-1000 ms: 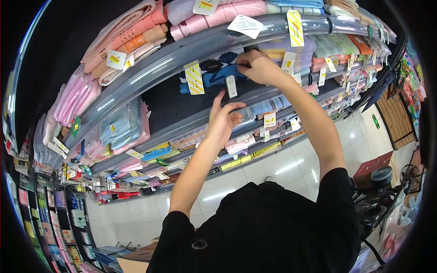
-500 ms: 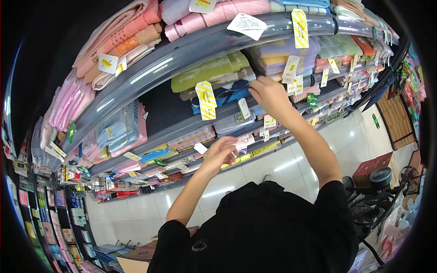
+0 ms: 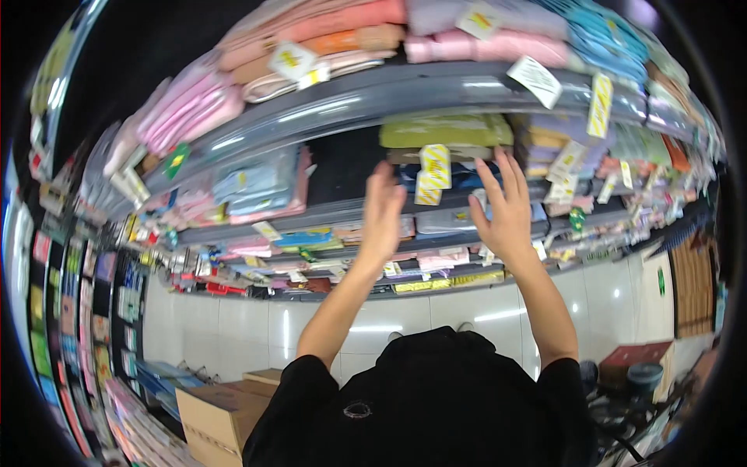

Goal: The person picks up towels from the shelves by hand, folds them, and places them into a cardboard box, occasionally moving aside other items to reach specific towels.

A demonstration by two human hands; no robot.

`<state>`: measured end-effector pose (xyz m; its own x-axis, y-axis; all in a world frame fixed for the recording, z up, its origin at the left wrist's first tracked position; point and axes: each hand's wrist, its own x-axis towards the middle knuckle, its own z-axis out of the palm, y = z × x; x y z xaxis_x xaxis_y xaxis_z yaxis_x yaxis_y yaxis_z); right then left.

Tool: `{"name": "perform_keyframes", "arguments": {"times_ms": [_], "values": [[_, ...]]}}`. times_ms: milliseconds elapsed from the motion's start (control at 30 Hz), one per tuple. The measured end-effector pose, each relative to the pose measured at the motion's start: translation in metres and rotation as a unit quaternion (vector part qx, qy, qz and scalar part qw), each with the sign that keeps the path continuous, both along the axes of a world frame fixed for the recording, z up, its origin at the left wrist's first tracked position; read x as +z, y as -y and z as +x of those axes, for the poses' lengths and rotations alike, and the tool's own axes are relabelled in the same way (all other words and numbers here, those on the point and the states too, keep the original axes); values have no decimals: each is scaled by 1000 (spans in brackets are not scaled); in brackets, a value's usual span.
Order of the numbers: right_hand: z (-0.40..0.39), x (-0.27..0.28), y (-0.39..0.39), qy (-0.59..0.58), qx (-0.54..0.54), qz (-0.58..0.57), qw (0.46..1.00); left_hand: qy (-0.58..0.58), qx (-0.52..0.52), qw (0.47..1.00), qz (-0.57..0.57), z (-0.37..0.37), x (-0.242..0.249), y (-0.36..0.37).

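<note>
A folded green towel point(image 3: 443, 132) tops a stack on the middle shelf, with brown and dark blue patterned towels point(image 3: 464, 176) beneath it. Yellow-and-white striped tags point(image 3: 433, 174) hang at the front of this stack. My left hand point(image 3: 382, 214), slightly blurred, is raised at the stack's left end with its fingers extended. At the right end, my right hand point(image 3: 504, 212) has its fingers spread, the tips overlapping the front edges of the towels. Neither hand is closed around anything.
Pink and orange towels point(image 3: 327, 39) lie on the shelf above, behind a clear curved front rail point(image 3: 327, 105). Folded light blue towels point(image 3: 257, 191) sit farther left, purple and yellow ones point(image 3: 551, 144) to the right. Cardboard boxes point(image 3: 214, 420) stand on the floor behind.
My left hand has risen to the left end of the stack. My right hand has opened from bent fingers to spread ones. The view has turned, so the shelves appear farther right.
</note>
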<state>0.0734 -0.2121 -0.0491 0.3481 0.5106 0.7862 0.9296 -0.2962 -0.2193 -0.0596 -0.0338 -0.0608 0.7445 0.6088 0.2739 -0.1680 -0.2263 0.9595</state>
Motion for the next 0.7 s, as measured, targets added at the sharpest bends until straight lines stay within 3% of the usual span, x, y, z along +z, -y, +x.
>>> {"name": "perform_keyframes", "arguments": {"times_ms": [67,133,300,367,400,467,533,600,667,700], "values": [[-9,0,-6,-2,-29,-24,999,69,-38,994,-78,10,-4,14],[-21,-12,-8,37,-24,14,999,65,-78,993,-59,0,-5,15],[-91,-57,-22,35,191,31,980,120,-101,975,-160,-49,-30,45],[-125,-86,-40,3,284,15,959,192,-232,873,-383,-67,-59,54],[-140,-88,-46,6,299,13,954,201,-219,876,-380,-83,-78,58],[-165,-90,-57,-90,364,-68,925,233,-174,831,-474,-114,-131,66],[-180,-101,-68,-79,388,-116,911,265,-147,779,-549,-130,-169,53],[-194,-116,-80,-68,399,-159,900,283,-141,755,-574,-150,-144,32],[-199,-125,-99,-53,415,-199,886,131,-42,781,-609,-196,-71,28],[-201,-122,-107,-48,415,-216,883,134,-47,786,-601,-204,-77,22]]}}
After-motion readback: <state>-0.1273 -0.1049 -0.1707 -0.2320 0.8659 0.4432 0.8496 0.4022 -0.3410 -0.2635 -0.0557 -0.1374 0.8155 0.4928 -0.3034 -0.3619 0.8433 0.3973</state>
